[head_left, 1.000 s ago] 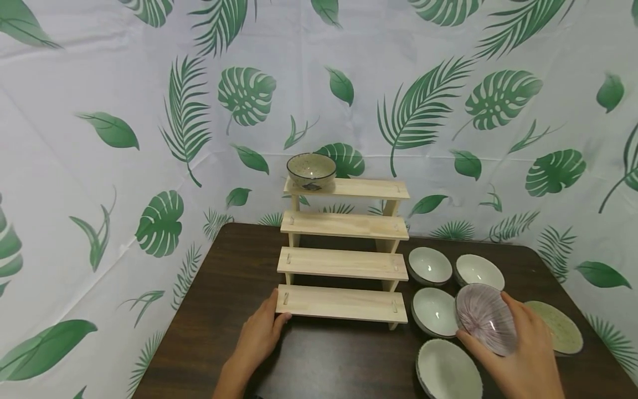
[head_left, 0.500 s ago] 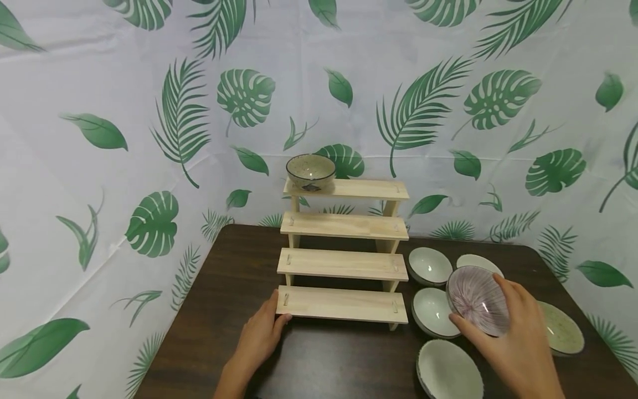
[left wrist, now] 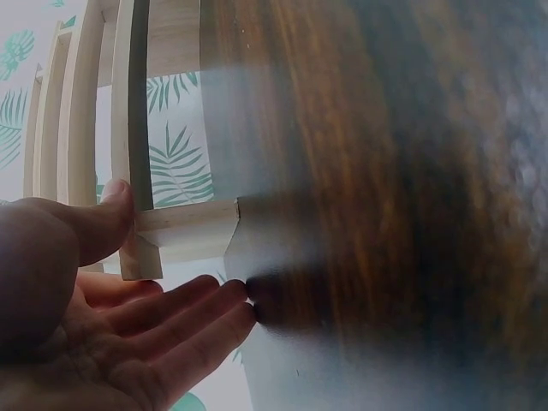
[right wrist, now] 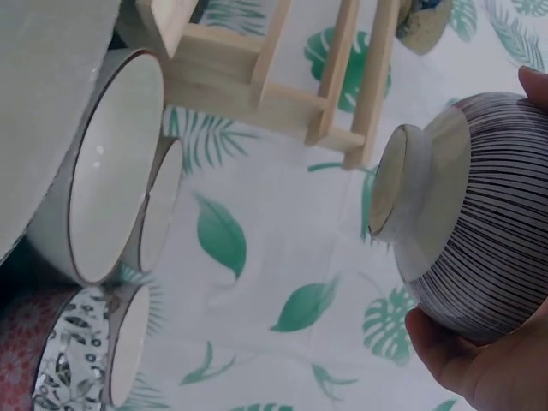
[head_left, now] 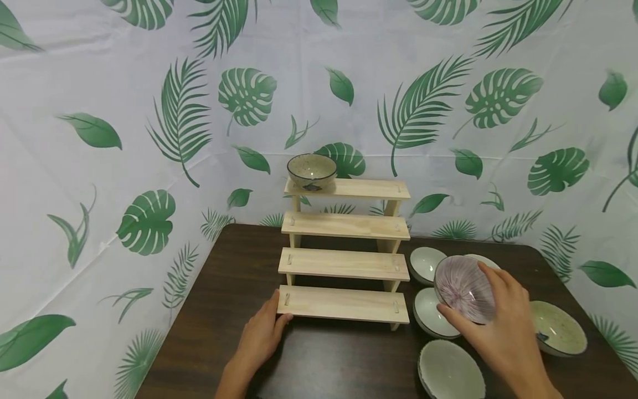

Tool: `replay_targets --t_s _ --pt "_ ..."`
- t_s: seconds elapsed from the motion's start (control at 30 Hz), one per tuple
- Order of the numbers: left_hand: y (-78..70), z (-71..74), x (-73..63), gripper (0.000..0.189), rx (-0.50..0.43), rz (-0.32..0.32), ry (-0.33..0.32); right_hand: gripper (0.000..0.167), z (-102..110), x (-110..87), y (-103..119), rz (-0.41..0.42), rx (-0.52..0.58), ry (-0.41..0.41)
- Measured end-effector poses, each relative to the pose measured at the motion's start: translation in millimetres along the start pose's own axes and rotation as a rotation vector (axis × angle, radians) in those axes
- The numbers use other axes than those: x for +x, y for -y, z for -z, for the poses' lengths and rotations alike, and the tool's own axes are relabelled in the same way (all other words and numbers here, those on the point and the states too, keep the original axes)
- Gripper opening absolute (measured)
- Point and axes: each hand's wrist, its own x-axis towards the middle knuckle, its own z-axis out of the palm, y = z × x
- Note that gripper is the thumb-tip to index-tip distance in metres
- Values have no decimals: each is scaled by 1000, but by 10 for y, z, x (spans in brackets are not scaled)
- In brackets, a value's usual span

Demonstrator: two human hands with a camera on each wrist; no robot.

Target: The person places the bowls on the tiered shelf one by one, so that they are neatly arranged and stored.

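Note:
My right hand (head_left: 510,327) holds a bowl (head_left: 464,289) by its rim and side, thumb on one side and fingers on the other. Its inside has purple streaks; the right wrist view shows dark stripes outside and a pale foot. The bowl is raised and tilted, overlapping the white bowls behind it. My left hand (head_left: 259,332) is at the left end of the lowest board of a four-step wooden stand (head_left: 344,303). In the left wrist view, the thumb presses the board's edge and the fingers (left wrist: 184,325) extend past its end. A speckled bowl (head_left: 312,172) stands on the top step at left.
Right of the stand are white-lined bowls, including a back one (head_left: 426,265), a middle one (head_left: 433,313) and a nearer one (head_left: 451,368). A greenish bowl (head_left: 560,330) lies farther right. The dark table (head_left: 214,288) meets a leaf-print cloth (head_left: 299,88) behind.
My right hand has carried the purple-streaked bowl up and to the left, uncovering more of the greenish bowl. My left hand has stayed at the stand's lowest board.

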Motion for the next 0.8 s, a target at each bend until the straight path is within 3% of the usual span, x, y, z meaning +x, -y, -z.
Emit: replay_targets --t_s 0.37,0.8 --pt "-3 8 7 68 4 -9 4 105 -81 79 105 72 51 -1" --pt "-3 10 -3 67 2 -12 -3 106 -104 158 249 72 43 9"
